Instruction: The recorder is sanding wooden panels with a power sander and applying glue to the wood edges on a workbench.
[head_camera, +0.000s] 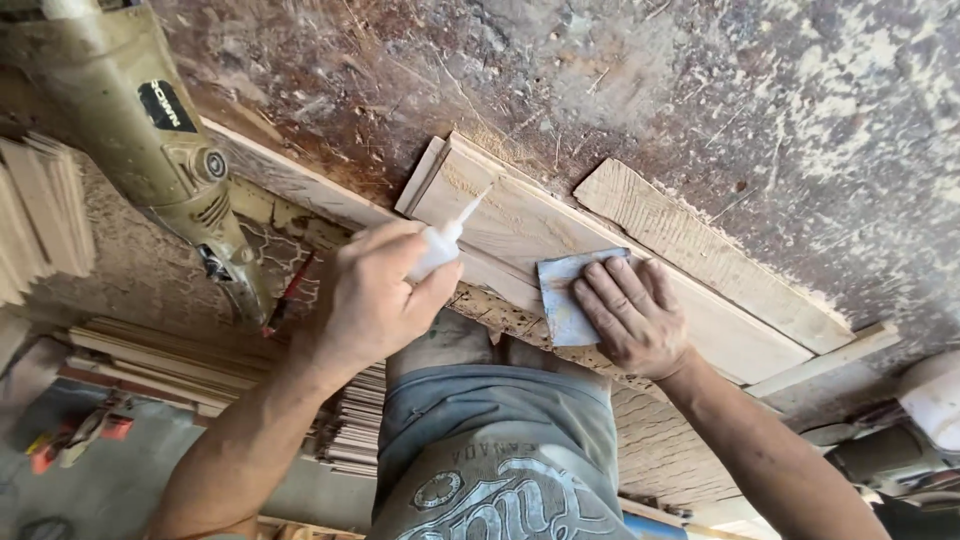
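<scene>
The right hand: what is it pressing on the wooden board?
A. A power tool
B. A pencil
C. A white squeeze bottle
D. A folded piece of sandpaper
D: the right hand lies flat on a grey-blue folded piece of sandpaper on the wooden board, while the left hand holds the white squeeze bottle.

A pale, matt wooden board (560, 235) with raw grain lies on a rough, stained, dust-caked workbench (700, 90); a small white plastic bottle (440, 245), a grey abrasive sheet (565, 295) and a dusty metal grinder (150, 140) to the left.
</scene>
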